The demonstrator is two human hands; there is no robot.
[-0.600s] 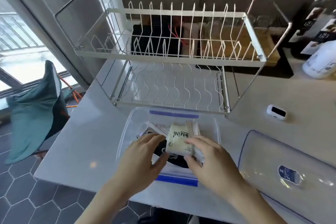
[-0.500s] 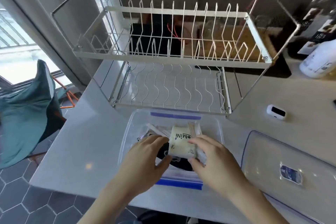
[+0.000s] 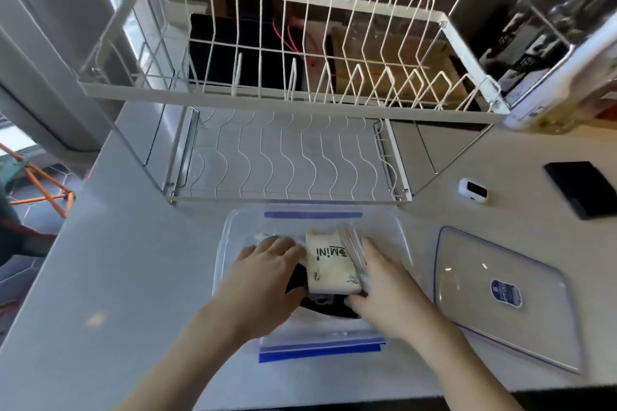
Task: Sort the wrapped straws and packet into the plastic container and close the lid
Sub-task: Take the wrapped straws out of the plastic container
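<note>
A clear plastic container (image 3: 227, 237) with blue strips stands on the counter in front of me. Inside it lies a cream packet (image 3: 329, 265) printed "MiNi", with a bundle of wrapped straws (image 3: 350, 243) against its right side. My left hand (image 3: 260, 280) reaches into the container, its fingers lying straight against the packet's left edge. My right hand (image 3: 390, 290) holds the packet and straws, fingers along the straws and thumb at the packet's near edge. The clear lid (image 3: 500, 297) lies flat to the right of the container.
A white wire dish rack (image 3: 293, 97) stands just behind the container. A small white device (image 3: 472, 189) and a flat black object (image 3: 582, 188) lie at the right. A white bottle (image 3: 561, 77) stands far right. The counter edge drops off at the left.
The packet and straws have sunk lower into the container with both hands. My left fingers have flattened beside the packet. My view has shifted closer and rightward.
</note>
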